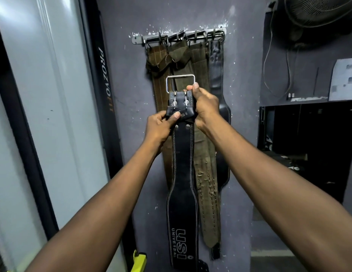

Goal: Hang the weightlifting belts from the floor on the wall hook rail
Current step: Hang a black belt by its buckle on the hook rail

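One belt (183, 163) vertical (buckle (180, 83) uppermost)

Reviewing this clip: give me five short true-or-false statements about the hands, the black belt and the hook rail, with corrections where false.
1. Both hands grip the black USI belt near its buckle end. True: the left hand and right hand both hold it.
2. The metal buckle is already on the hook rail. False: it is held below the rail.
3. Several belts already hang from the rail. True: brown belts and another black one.
4. The held belt is folded into a coil. False: it hangs straight down.
5. The rail is mounted on a wooden door. False: it is on a grey painted wall.
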